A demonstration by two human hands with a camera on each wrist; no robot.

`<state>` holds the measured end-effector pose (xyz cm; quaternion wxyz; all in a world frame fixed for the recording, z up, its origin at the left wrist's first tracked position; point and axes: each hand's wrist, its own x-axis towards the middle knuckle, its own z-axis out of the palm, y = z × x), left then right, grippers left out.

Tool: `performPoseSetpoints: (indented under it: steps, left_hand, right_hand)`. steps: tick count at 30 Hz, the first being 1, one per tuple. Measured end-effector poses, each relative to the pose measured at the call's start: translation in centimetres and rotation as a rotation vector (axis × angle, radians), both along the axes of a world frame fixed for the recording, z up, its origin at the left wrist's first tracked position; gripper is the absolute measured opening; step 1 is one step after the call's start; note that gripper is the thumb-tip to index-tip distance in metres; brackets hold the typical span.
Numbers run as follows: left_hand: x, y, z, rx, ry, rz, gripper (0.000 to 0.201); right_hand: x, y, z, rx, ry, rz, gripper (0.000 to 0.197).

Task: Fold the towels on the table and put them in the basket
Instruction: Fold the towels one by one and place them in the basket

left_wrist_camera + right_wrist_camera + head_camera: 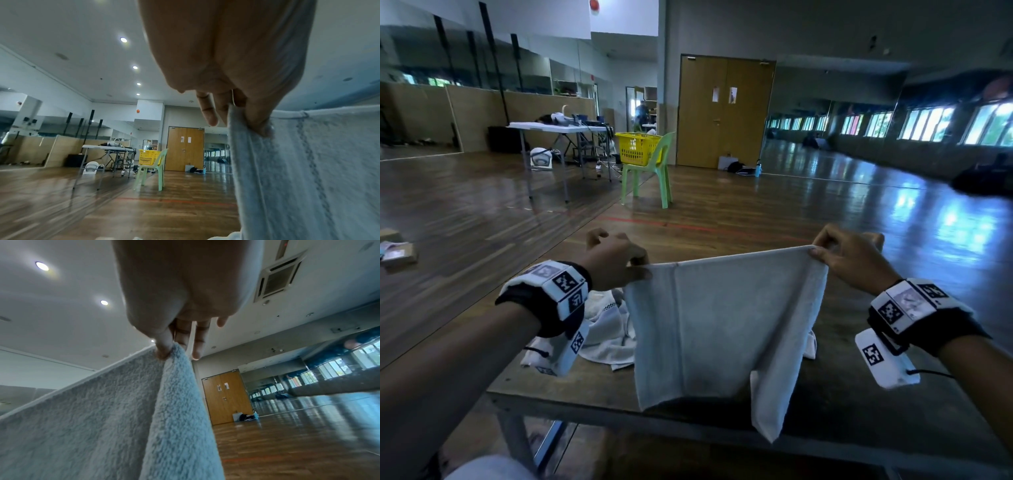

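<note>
Two hands: both up over the table (599, 394), one towel stretched between them
Left hand (616, 262): thumb and fingers pinching the towel's top left corner
Towel (715, 318): pale, held up by its top edge, hanging down in front of the table, lower right part drooping past the near edge
Other towels (607, 329): crumpled heap on the table, behind the held one, left side
Right hand (854, 262): pinching the top right corner, bunched there
Basket (637, 147): yellow, on a green chair (654, 174), well apart across the floor
</note>
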<state>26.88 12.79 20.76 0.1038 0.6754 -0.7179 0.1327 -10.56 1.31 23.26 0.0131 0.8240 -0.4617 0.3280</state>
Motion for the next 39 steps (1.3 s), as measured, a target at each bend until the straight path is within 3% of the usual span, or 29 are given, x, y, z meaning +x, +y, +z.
performPoseSetpoints:
  steps: [2,4,7,9,13,18,21,24,27,29,32,37,39]
  left_hand:
    - [0.4,-0.1,0.3,-0.059,0.049,-0.005,0.027]
    - [-0.4,-0.2,0.8,-0.108,0.125,-0.058,0.033]
    - [-3.7,-0.3,1.9,-0.186,0.256,-0.165,0.035]
    - [-6.1,-0.5,2.7,-0.223,0.279,-0.2,0.028]
    - [-7.5,-0.6,3.6,-0.23,0.287,-0.246,0.018]
    - [-6.9,-0.1,2.9,-0.212,0.347,-0.192,0.029]
    - [-6.2,0.0,1.5,-0.011,0.329,-0.115,0.042]
    - [-5.6,0.2,0.2,0.106,0.569,-0.239,0.026]
    - [-6.0,0.1,-0.2,0.023,0.837,-0.331,0.012]
    - [-6.5,-0.1,0.0,-0.041,0.918,-0.32,0.013]
    - [-7.0,-0.4,0.4,-0.1,0.948,-0.306,0.016]
    - [-7.3,-0.4,-1.1,0.1,0.886,-0.337,0.039]
    - [-7.4,-0.3,-1.7,0.087,0.949,-0.344,0.034]
  right_hand:
    - [0.0,-0.2,-0.1,-0.017,0.035,-0.127,0.011]
    - [0.8,-0.2,-0.5,-0.033,0.086,-0.136,0.009]
    - [3.9,1.1,-1.6,0.066,0.164,0.092,0.038]
    - [6.5,3.2,-1.6,0.286,0.143,0.286,0.047]
    - [8.6,5.3,-1.4,0.631,-0.123,0.517,0.029]
    - [8.6,5.5,-1.5,0.633,-0.254,0.562,0.005]
    - [8.3,5.2,-1.1,0.6,-0.346,0.541,0.004]
    - [8.2,5.4,-0.5,0.597,-0.344,0.535,0.005]
    - [8.1,5.3,-0.7,0.604,-0.311,0.526,0.008]
    - [8.0,5.2,-0.8,0.619,-0.298,0.531,0.016]
    - [7.8,5.6,-0.7,0.628,-0.273,0.536,0.016]
    - [7.4,5.6,0.0,0.524,-0.382,0.506,0.01]
    - [7.1,5.2,0.1,0.545,-0.373,0.489,0.013]
